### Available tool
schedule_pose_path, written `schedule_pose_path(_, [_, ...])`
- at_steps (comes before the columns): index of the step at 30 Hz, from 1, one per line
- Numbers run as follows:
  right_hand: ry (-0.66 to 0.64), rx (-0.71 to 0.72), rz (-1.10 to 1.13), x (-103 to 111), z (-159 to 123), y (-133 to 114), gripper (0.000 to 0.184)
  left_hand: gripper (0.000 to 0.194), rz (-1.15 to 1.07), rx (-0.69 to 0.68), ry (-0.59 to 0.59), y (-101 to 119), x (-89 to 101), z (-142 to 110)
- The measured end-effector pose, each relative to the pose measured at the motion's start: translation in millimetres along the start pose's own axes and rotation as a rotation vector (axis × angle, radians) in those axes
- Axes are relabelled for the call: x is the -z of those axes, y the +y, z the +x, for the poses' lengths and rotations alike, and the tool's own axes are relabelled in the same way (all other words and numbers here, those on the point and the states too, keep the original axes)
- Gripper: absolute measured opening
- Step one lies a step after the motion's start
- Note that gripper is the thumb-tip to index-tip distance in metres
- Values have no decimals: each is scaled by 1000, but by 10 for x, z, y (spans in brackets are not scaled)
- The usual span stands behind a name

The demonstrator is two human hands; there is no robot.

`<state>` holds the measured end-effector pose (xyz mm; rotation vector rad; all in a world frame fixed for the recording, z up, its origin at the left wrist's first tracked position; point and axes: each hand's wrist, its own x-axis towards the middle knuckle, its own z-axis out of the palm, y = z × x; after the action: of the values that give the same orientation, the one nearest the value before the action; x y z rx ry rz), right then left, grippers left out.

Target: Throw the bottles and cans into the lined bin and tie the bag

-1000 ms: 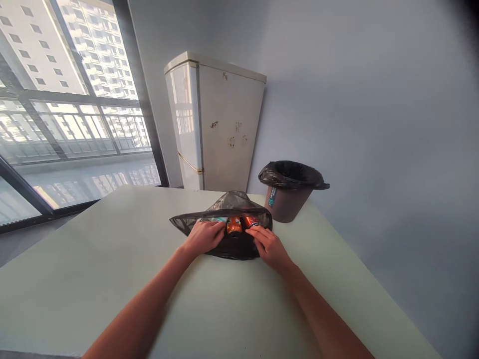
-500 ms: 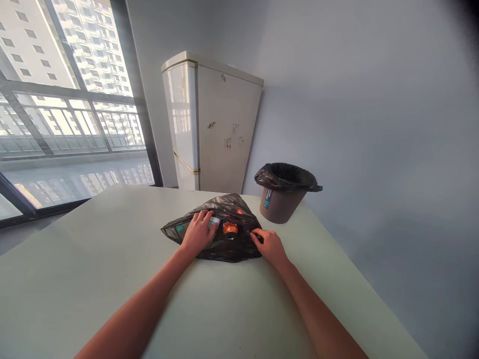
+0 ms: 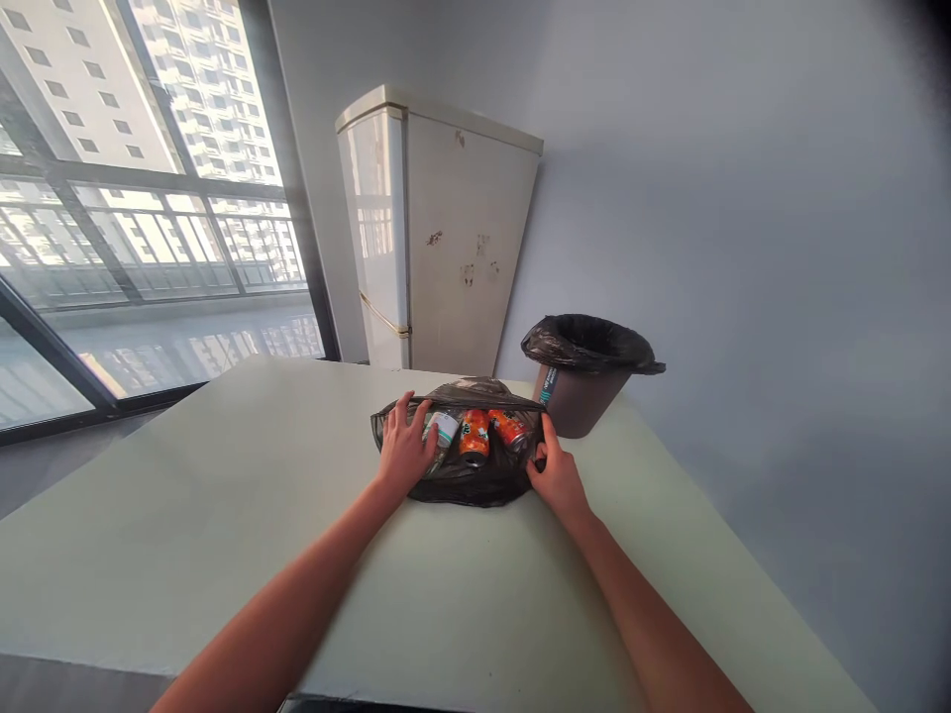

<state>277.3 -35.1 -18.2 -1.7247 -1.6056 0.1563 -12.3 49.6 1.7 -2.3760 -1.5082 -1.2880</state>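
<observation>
A black plastic garbage bag (image 3: 475, 490) lies on the table with its mouth spread toward me. Inside it I see an orange drink can (image 3: 475, 438), a second orange can (image 3: 509, 430) tilted to its right, and a clear bottle with a white and green label (image 3: 444, 428) on the left. My left hand (image 3: 402, 451) rests on the left part of the bag's mouth, fingers stretched and apart, the thumb beside the bottle. At the right end, my right hand (image 3: 559, 477) pinches the bag's edge between thumb and fingers.
Behind the bag, to the right, a brown trash bin (image 3: 583, 401) with a black liner (image 3: 594, 342) stands on the pale green table (image 3: 185, 515). A white refrigerator (image 3: 468, 228) is beyond the table. Large windows are at left, a grey wall at right.
The bag's mouth is wider, and both cans and the bottle label show more fully. My right hand has moved right and up along the bag's edge. The view has shifted slightly.
</observation>
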Motion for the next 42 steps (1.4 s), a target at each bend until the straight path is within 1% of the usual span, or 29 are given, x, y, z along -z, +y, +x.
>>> schedule_pose_path(4, [14, -14, 36, -11, 8, 10, 94, 27, -2, 20, 25, -16, 66, 52])
schedule_pose_path(6, [2, -13, 45, -11, 11, 11, 95, 25, 10, 20, -6, 16, 102, 64])
schedule_pose_path(7, [-7, -11, 47, -10, 10, 9, 96, 26, 31, 29, -46, 43, 117, 62])
schedule_pose_path(9, [-29, -11, 46, -8, 5, -3, 96, 34, 88, 70, -179, 107, 134, 40])
schedule_pose_path(11, [-42, -14, 40, -7, -3, -17, 95, 52, 123, 124, -345, 163, 134, 5])
schedule_pose_path(12, [-46, -13, 38, -7, -5, -23, 94, 62, 126, 148, -407, 181, 129, -12])
schedule_pose_path(13, [-50, -13, 39, -8, -7, -26, 93, 70, 119, 164, -448, 191, 125, -24])
schedule_pose_path(15, [-60, -16, 42, -11, -5, -24, 93, 75, 72, 178, -471, 183, 124, -26])
schedule_pose_path(16, [-65, -20, 43, -14, -2, -17, 93, 75, 9, 181, -472, 164, 131, -14])
schedule_pose_path(17, [-68, -24, 45, -18, 1, -8, 93, 74, -101, 196, -487, 137, 147, 7])
schedule_pose_path(18, [-71, -29, 48, -23, 5, 2, 93, 70, -264, 228, -524, 103, 171, 33])
schedule_pose_path(22, [-99, -59, 82, -48, 11, 28, 90, 55, -1127, 438, -762, -41, 338, 143])
schedule_pose_path(23, [-112, -70, 85, -51, 11, 26, 89, 52, -1278, 471, -794, -64, 380, 158])
schedule_pose_path(24, [-125, -77, 84, -50, 10, 20, 89, 52, -1384, 478, -808, -77, 413, 167])
schedule_pose_path(26, [-146, -82, 73, -38, 11, 0, 89, 53, -1494, 453, -781, -81, 438, 169])
schedule_pose_path(27, [-154, -81, 69, -28, 13, -11, 89, 55, -1515, 435, -739, -74, 426, 165])
schedule_pose_path(29, [-169, -73, 68, -4, 18, -34, 91, 61, -1506, 426, -615, -55, 363, 157])
schedule_pose_path(31, [-175, -56, 79, 19, 20, -55, 94, 63, -1459, 486, -495, -42, 278, 151])
schedule_pose_path(33, [-168, 6, 106, 34, 14, -72, 99, 61, -1434, 556, -432, -39, 215, 147])
schedule_pose_path(35, [-177, 119, 137, 41, -2, -85, 103, 58, -1448, 586, -430, -40, 202, 145])
schedule_pose_path(37, [-220, 236, 164, 43, -21, -97, 100, 59, -1464, 571, -441, -35, 230, 145])
schedule_pose_path(39, [-260, 306, 185, 45, -37, -107, 92, 62, -1462, 535, -446, -22, 268, 147])
schedule_pose_path(42, [-277, 346, 215, 56, -51, -124, 74, 65, -1448, 492, -468, 8, 292, 144])
